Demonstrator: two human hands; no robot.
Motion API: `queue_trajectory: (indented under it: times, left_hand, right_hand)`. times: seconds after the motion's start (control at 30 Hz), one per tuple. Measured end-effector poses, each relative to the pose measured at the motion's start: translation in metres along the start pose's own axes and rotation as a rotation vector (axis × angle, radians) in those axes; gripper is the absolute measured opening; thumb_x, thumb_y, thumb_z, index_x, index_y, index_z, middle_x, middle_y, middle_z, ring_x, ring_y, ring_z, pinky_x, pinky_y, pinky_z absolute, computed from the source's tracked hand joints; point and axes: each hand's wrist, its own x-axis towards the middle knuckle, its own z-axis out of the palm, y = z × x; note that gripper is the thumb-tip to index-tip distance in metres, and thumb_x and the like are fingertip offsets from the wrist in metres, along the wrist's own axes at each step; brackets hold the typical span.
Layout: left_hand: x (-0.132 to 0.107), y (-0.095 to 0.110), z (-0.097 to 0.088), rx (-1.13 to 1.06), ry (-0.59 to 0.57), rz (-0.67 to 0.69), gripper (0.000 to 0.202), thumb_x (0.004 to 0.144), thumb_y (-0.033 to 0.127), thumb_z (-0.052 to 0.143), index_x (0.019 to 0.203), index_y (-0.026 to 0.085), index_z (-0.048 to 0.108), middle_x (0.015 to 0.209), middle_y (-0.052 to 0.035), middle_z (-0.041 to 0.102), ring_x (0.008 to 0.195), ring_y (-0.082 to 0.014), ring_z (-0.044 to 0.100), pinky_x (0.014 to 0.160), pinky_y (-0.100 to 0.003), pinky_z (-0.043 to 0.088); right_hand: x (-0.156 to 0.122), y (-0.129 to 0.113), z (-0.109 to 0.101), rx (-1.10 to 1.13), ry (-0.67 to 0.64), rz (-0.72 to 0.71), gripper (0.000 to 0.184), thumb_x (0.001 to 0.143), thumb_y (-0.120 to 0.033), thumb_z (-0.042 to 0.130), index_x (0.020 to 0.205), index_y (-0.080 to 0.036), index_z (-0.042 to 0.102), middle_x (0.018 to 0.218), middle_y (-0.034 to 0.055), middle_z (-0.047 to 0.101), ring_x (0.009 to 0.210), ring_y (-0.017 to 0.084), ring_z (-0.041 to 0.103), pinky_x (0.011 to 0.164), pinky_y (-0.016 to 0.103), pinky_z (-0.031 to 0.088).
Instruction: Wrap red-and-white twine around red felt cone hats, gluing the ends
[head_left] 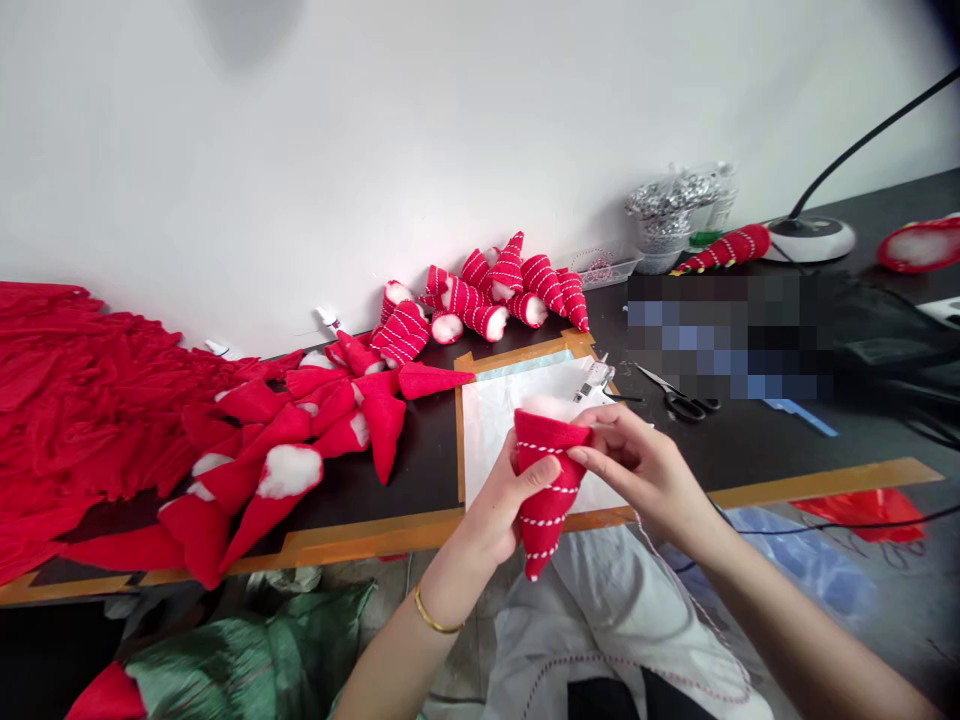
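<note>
My left hand [501,505] is wrapped round a stuffed red felt cone [546,490] wound with white-and-red cord, tip pointing down, white filling showing at its top. My right hand [641,465] pinches the cone's upper rim, where the cord lies, with thumb and fingers. Both hands hold the cone just above the table's front edge, over a white sheet [499,410] taped to the dark table [750,440].
Plain red stuffed cones [300,440] are heaped to the left, beside a pile of flat red felt [75,390]. Cord-wrapped cones [487,290] lie by the wall. Scissors [682,400], a lamp base [810,238] and silver trim [671,200] sit at the right.
</note>
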Motion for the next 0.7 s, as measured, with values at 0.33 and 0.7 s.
queue_trajectory:
  times: [0.33,0.7]
  left_hand:
    - [-0.001,0.005,-0.014,-0.123,-0.111,-0.217,0.056,0.082,0.053,0.072,0.117,0.011,0.069,0.097,-0.0156,0.078,0.072,-0.0216,0.074,0.056,-0.023,0.053]
    - [0.006,0.009,-0.013,-0.327,-0.29,-0.305,0.056,0.091,0.054,0.06,0.131,0.015,0.062,0.126,-0.0194,0.071,0.122,-0.0413,0.064,0.094,-0.054,0.054]
  right_hand:
    - [0.004,0.001,-0.006,0.05,0.006,0.115,0.039,0.087,-0.054,0.071,0.106,-0.022,0.062,0.057,-0.0065,0.046,0.051,0.013,0.04,0.047,0.027,0.028]
    - [0.007,0.008,-0.011,0.088,0.138,0.114,0.035,0.089,-0.054,0.07,0.085,-0.02,0.062,0.061,-0.0058,0.046,0.051,0.009,0.034,0.045,0.024,0.024]
